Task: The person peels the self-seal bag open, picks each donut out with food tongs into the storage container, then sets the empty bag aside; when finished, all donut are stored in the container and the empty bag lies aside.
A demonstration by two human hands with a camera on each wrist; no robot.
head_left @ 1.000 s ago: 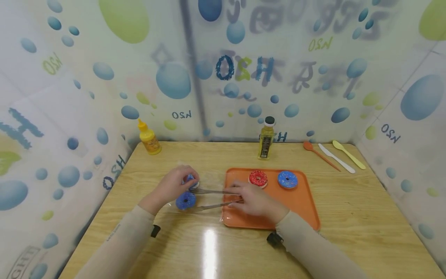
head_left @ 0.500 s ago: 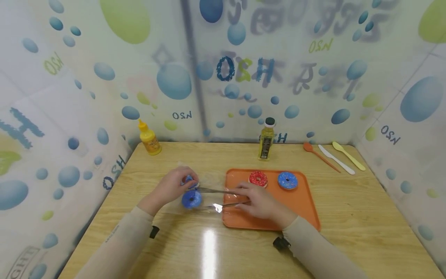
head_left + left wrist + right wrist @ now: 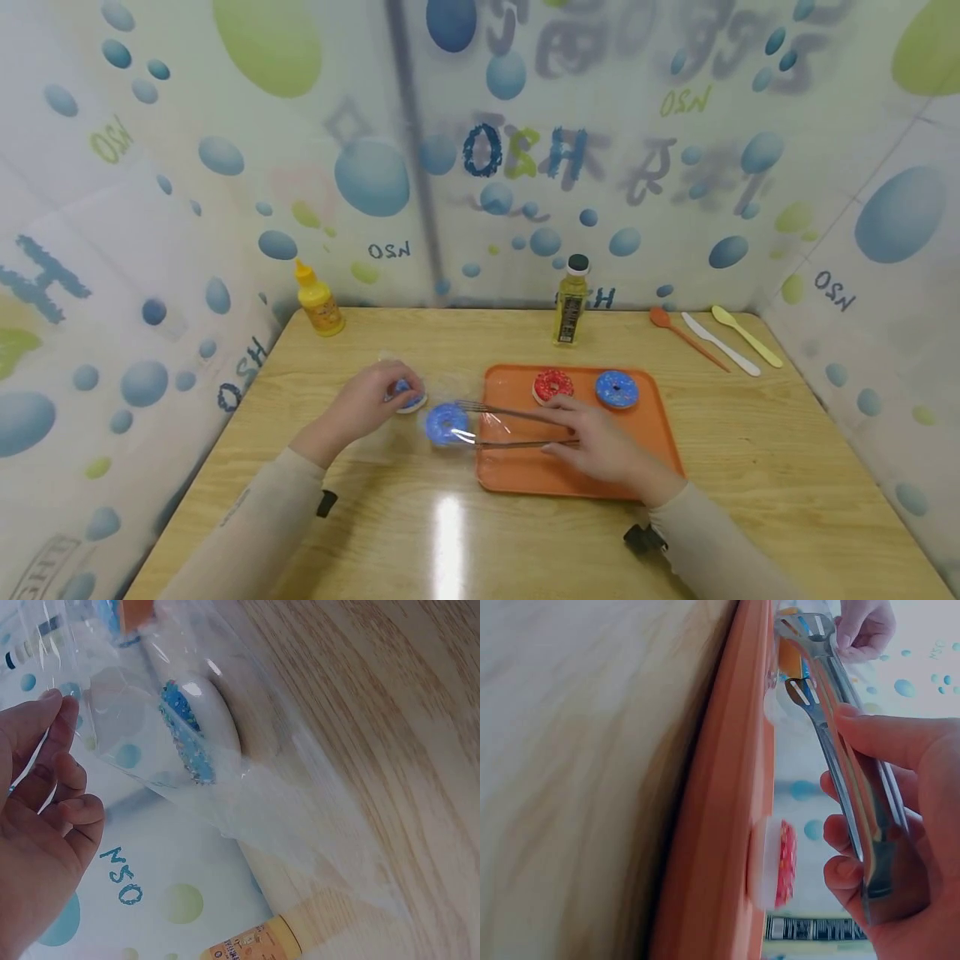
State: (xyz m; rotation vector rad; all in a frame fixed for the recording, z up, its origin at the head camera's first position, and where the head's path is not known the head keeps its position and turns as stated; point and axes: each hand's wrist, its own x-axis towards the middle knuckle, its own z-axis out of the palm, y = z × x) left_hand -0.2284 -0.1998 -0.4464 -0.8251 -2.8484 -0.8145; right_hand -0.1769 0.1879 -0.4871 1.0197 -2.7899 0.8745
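Note:
My left hand [image 3: 367, 402] pinches the edge of a clear plastic bag [image 3: 300, 795], thumb against forefinger. One blue sprinkled donut [image 3: 187, 731] lies inside the bag, partly under that hand in the head view. Metal tongs [image 3: 847, 742] are gripped in my right hand [image 3: 603, 442], above the orange tray. A second blue donut [image 3: 447, 423] is at the tips of the tongs, by the bag's mouth; whether it is fully out of the plastic I cannot tell.
On the orange tray [image 3: 540, 475] sit a red donut [image 3: 553, 387] and a blue donut [image 3: 617, 389]. Behind stand a yellow squeeze bottle [image 3: 321, 302] and an oil bottle [image 3: 572, 304]. An orange spoon [image 3: 686, 337], a white knife [image 3: 720, 343] and a yellow utensil [image 3: 746, 336] lie back right.
My right hand has moved right with the tongs, and the blue donut at their tips has shifted right, away from the left hand. My left hand has stayed nearly in place.

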